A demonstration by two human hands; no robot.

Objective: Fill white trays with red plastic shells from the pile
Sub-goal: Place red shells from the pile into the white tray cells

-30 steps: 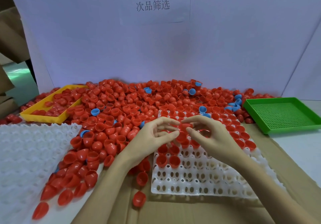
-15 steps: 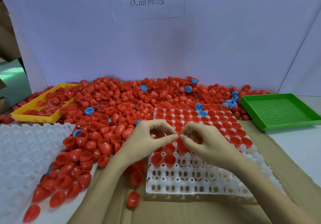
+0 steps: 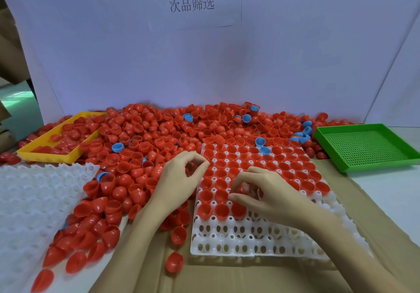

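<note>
**Hands at work over the shell tray**

Fingers of the left hand (image 3: pixel 179 179) are curled, with the thumb and first finger meeting in a ring at the left edge of the white tray (image 3: pixel 256 242). A bit of red shows inside the ring, but I cannot tell if the hand really holds a shell. The right hand (image 3: pixel 266 192) hangs over the middle of the tray with its fingers bent down. Its fingertips (image 3: pixel 244 187) pinch at a red shell down in a cup.

Red shells (image 3: pixel 261 170) sit open side up in most of the tray's cups. The two rows nearest the person have bare cups. Two blue shells (image 3: pixel 262 146) lie at the far end of the tray.

The big pile of red shells (image 3: pixel 145 138) spreads behind and to the left of the tray, with a few blue ones mixed in. On the far left, a yellow tray (image 3: pixel 52 156) holds more red shells. A second white tray (image 3: pixel 34 201) lies at the left, with loose shells along its right edge. A green tray (image 3: pixel 368 145) with tiny holes sits at the far right. The filled tray rests on brown cardboard (image 3: pixel 227 276).
</note>
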